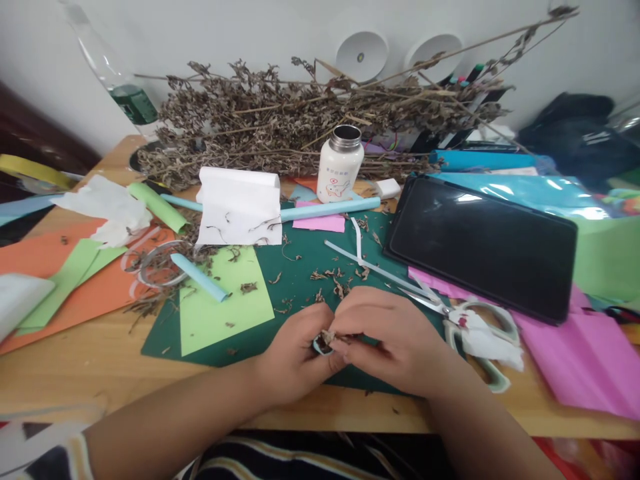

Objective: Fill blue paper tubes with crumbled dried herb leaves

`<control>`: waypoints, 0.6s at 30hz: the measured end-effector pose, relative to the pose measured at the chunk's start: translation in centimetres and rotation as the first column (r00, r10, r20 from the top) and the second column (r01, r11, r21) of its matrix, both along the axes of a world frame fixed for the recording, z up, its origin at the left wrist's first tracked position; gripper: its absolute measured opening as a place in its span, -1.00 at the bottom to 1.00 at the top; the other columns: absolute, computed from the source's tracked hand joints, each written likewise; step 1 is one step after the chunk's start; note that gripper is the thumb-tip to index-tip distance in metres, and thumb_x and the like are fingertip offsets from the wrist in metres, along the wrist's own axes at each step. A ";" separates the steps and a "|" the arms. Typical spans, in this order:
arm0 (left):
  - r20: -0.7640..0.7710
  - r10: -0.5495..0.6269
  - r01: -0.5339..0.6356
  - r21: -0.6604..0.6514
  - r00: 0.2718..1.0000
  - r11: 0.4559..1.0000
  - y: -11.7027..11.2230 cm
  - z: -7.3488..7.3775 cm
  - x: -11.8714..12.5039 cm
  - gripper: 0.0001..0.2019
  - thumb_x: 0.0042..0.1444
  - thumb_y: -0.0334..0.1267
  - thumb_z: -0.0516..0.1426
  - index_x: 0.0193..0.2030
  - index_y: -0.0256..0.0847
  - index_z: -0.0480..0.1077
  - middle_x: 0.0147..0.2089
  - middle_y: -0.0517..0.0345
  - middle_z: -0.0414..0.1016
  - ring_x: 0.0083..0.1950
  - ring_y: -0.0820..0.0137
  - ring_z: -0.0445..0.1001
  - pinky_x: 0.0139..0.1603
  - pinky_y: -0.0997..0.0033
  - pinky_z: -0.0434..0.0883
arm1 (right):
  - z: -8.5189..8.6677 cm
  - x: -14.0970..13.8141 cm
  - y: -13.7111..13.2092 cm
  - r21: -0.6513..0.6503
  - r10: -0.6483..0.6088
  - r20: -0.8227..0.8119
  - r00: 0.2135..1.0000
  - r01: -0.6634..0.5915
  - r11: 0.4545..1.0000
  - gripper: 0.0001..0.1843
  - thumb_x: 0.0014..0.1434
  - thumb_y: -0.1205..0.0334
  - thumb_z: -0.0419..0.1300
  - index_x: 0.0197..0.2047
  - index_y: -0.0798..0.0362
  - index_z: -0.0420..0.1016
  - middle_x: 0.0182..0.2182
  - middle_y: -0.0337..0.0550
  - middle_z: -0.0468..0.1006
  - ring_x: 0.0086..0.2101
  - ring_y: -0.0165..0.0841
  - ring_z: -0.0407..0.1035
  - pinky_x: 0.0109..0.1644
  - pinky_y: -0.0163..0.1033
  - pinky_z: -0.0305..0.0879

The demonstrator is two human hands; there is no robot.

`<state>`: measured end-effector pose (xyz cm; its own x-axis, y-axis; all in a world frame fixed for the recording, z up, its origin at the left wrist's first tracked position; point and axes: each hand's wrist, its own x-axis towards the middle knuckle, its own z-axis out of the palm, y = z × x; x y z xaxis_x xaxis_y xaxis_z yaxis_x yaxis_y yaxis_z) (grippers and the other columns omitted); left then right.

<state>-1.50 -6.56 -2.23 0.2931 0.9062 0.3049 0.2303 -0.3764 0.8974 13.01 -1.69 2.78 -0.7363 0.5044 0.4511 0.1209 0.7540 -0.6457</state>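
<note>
My left hand (pixel 295 350) and my right hand (pixel 395 337) meet over the near edge of a dark green mat (pixel 300 267). Both are closed, pinching together a small light-blue paper roll with dried plant bits (pixel 324 341) at its end. Crumbs of dried plant lie scattered on the mat just beyond my fingers. A pale green paper sheet (pixel 225 300) lies on the mat to the left. Scissors (pixel 475 330) with pale handles lie right beside my right hand.
A heap of dried branches (pixel 310 113) fills the back of the wooden table. A white bottle (pixel 340 163), a black tablet (pixel 483 243), folded white paper (pixel 237 207), light-blue paper tubes (pixel 200 277), orange paper (pixel 45 267) and pink paper (pixel 585 360) surround the mat.
</note>
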 end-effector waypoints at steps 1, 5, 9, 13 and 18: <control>0.024 -0.025 0.026 -0.012 0.999 1.000 0.0 -0.1 -0.1 -0.66 0.04 0.01 0.00 -0.48 -0.26 0.16 -0.49 0.18 0.17 -0.45 0.48 0.19 -0.45 0.49 0.19 | 0.1 0.1 -0.1 0.022 0.000 0.031 1.000 -0.001 1.000 -0.88 0.06 0.42 0.06 -0.48 0.14 0.36 -0.52 -0.21 0.40 -0.46 -0.51 0.21 -0.36 -0.42 0.19; 0.181 -0.151 0.152 0.011 0.972 0.988 -0.2 -0.2 -0.3 -0.50 0.01 0.22 -0.20 -0.42 -0.26 0.15 -0.44 0.11 0.16 -0.40 0.41 0.19 -0.36 0.39 0.22 | 0.5 0.5 -0.6 0.107 -0.019 0.129 0.991 0.005 0.994 -0.84 0.09 0.41 0.04 -0.48 0.12 0.37 -0.51 -0.22 0.40 -0.47 -0.49 0.18 -0.36 -0.37 0.16; 0.222 -0.137 0.152 -0.051 0.965 0.987 -0.2 -0.1 -0.1 -0.51 0.13 0.09 -0.34 -0.49 -0.25 0.12 -0.49 0.12 0.12 -0.43 0.40 0.15 -0.31 0.33 0.20 | 1.0 0.4 -1.1 0.245 -0.060 0.167 0.984 0.018 0.969 -0.79 0.12 0.43 -0.03 -0.46 0.13 0.38 -0.50 -0.21 0.41 -0.47 -0.46 0.18 -0.36 -0.33 0.15; 0.225 -0.087 0.107 -0.079 0.970 0.991 0.0 0.0 0.2 -0.52 0.15 0.05 -0.31 -0.56 -0.25 0.11 -0.53 0.13 0.11 -0.44 0.41 0.14 -0.34 0.36 0.17 | 1.2 0.3 -1.9 0.471 -0.149 0.232 0.961 0.023 0.882 -0.74 0.13 0.45 -0.09 -0.41 0.16 0.40 -0.53 -0.17 0.40 -0.50 -0.42 0.16 -0.42 -0.27 0.12; 0.244 -0.056 0.081 -0.095 0.968 0.992 0.0 0.1 0.1 -0.53 0.15 0.01 -0.26 -0.61 -0.26 0.11 -0.57 0.16 0.12 -0.48 0.44 0.13 -0.40 0.39 0.14 | 1.2 0.1 -2.5 0.553 -0.235 0.279 0.931 0.044 0.832 -0.78 0.10 0.43 -0.05 -0.41 0.14 0.41 -0.55 -0.18 0.39 -0.54 -0.39 0.12 -0.49 -0.25 0.09</control>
<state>-1.40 -6.52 -2.09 0.2851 0.9167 0.2800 -0.0204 -0.2862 0.9580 13.11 -4.19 4.00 -0.8266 0.3658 0.4277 0.3798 0.9234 -0.0557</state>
